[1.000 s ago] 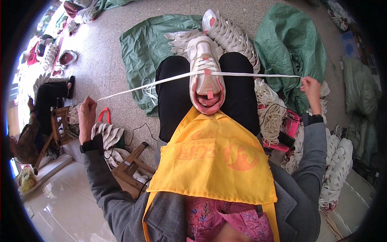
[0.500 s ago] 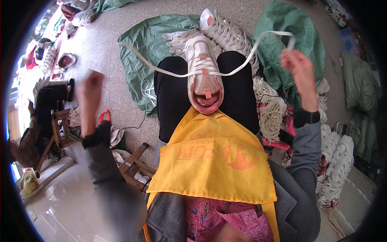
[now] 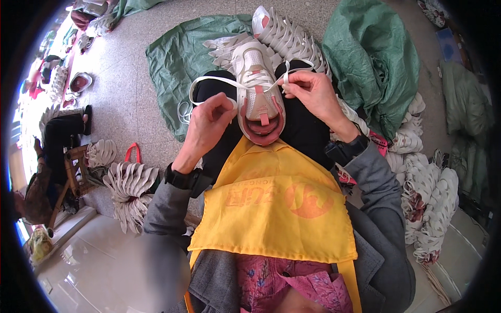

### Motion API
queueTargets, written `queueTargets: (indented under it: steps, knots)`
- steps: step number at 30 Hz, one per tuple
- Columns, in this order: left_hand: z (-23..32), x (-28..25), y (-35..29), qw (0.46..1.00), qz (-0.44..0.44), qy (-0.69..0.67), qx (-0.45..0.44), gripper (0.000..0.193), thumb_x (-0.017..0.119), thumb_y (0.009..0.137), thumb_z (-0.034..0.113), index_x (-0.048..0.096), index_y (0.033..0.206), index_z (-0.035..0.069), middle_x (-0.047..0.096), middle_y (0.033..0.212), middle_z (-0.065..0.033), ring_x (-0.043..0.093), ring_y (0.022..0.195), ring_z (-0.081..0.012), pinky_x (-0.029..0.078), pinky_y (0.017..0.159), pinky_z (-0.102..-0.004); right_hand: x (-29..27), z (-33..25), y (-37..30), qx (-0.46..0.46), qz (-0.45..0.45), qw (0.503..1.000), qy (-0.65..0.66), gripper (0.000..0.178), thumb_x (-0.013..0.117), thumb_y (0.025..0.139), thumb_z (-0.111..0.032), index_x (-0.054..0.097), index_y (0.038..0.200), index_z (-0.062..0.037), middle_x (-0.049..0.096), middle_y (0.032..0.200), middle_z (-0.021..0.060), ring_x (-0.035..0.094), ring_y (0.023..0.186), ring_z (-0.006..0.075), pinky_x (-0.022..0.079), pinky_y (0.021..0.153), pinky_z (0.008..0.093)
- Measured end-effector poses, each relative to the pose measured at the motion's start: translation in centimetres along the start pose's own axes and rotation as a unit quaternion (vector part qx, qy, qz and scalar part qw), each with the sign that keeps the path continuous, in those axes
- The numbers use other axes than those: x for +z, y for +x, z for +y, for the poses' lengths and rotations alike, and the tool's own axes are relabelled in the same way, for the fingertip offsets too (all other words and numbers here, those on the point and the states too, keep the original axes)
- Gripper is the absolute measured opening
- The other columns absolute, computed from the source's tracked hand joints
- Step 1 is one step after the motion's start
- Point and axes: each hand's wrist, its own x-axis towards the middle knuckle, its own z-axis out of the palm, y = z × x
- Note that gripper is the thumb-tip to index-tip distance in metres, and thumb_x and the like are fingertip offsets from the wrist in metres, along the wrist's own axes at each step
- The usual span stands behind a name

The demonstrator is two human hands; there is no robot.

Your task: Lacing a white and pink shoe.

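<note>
A white and beige sneaker with pink lining (image 3: 261,107) rests between my knees, its heel opening toward me and its toe pointing away. A white shoelace (image 3: 215,78) runs through its eyelets, with a loose length out to each side. Left of the shoe, my left hand (image 3: 209,125) is closed in a pinch on the left length, which loops above it. Just right of the shoe's collar, my right hand (image 3: 315,99) pinches the other length between thumb and fingertips. The lace tips are partly hidden by my fingers.
Nested white shoe uppers (image 3: 292,39) lie beyond my knees, beside green sacks (image 3: 373,62). More uppers are stacked at right (image 3: 430,203) and at left (image 3: 130,188). A wooden stool (image 3: 78,167) and a seated person's dark leg (image 3: 65,130) are at far left.
Both hands have come inward from wide apart to either side of the shoe. The lace, earlier spread outward, now hangs in loops near it. My left hand has come onto its left length.
</note>
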Motion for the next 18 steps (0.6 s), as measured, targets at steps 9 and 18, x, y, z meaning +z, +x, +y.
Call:
queueTargets:
  steps: [9, 18]
  knots:
    - [0.6, 0.3, 0.9, 0.994, 0.017, -0.106, -0.023, 0.012, 0.066, 0.096, 0.004, 0.057, 0.088, 0.004, 0.062, 0.08, 0.001, 0.059, 0.074, -0.0056, 0.049, 0.067, -0.0221, 1.5, 0.9, -1.0, -0.007, 0.045, 0.995, 0.084, 0.007, 0.067, 0.093, 0.003, 0.069, 0.099, 0.0037, 0.073, 0.096, 0.0071, 0.07, 0.088, 0.0123, 0.06, 0.081, 0.0258]
    - [-0.2, 0.2, 1.3, 0.992, 0.03, -0.119, -0.028, 0.012, 0.066, 0.095, 0.001, 0.058, 0.087, 0.002, 0.068, 0.085, -0.0041, 0.064, 0.075, -0.0081, 0.053, 0.07, -0.0231, 2.3, 0.8, -0.8, -0.056, 0.09, 0.994, -0.039, 0.006, 0.073, 0.085, 0.001, 0.071, 0.091, 0.0016, 0.074, 0.083, 0.0054, 0.069, 0.075, 0.0063, 0.055, 0.067, 0.0241]
